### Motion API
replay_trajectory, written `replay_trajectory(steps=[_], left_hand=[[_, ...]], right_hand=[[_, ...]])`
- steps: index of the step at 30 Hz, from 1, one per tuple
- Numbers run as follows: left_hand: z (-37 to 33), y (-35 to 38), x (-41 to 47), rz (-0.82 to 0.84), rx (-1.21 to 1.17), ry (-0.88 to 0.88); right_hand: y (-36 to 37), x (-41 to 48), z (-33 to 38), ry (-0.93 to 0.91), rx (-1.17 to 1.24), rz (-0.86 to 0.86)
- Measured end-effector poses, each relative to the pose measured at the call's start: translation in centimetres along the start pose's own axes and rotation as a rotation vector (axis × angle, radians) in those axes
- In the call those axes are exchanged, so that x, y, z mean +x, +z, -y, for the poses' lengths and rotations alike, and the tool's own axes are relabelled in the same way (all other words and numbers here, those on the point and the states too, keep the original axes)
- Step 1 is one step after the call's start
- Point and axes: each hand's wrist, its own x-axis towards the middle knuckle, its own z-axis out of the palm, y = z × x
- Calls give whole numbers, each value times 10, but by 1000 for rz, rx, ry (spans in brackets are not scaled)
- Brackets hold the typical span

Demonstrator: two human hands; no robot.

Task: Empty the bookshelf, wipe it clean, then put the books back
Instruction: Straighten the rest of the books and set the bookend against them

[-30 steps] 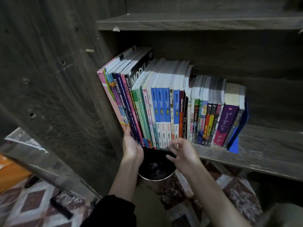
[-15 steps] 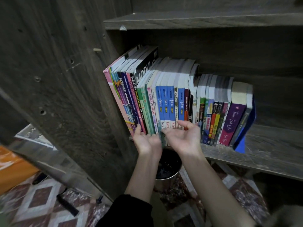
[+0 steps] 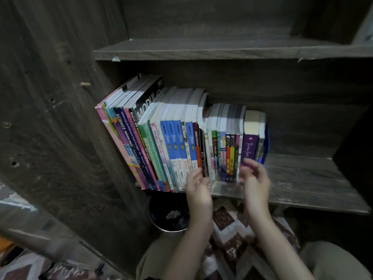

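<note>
A row of books (image 3: pixel 177 142) stands on the dark wooden shelf (image 3: pixel 302 178), tall ones leaning at the left, smaller ones to the right, ending with a purple book (image 3: pixel 250 146). My left hand (image 3: pixel 198 190) is raised at the shelf's front edge, its fingers touching the feet of the dark red and black spines. My right hand (image 3: pixel 255 178) hovers in front of the purple book's lower end, fingers loosely bent. The short books stand between the two hands. Both hands are blurred and hold nothing.
An upper shelf (image 3: pixel 201 49) lies close above the books. The tall side panel (image 3: pixel 60 138) walls the left. Below the shelf stands a round black bin (image 3: pixel 167 217) on a patterned mat (image 3: pixel 228 229). The shelf's right half is bare.
Both hands have moved right along the row, from the tall blue and green books to either side of the short books. The view has shifted lower.
</note>
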Motion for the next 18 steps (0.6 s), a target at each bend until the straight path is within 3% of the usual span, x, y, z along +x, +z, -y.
replay_trajectory(steps=[3, 7, 8, 12, 14, 18], left_hand=[[6, 23, -1, 218, 473, 492], [3, 41, 28, 140, 1207, 1184], [3, 44, 40, 117, 1352, 1239], [0, 52, 80, -10, 1791, 1134], [3, 59, 83, -67, 1845, 1093], [5, 67, 83, -87, 1818, 1099]], right_hand=[[-19, 22, -2, -557, -537, -127], [-26, 59, -1, -1062, -1203, -29], [-27, 69, 1, -1099, -1302, -4], [-26, 102, 7, -959, -1701, 31], [-25, 111, 3, -929, -1756, 45], [-24, 120, -4, -1000, -1647, 30]])
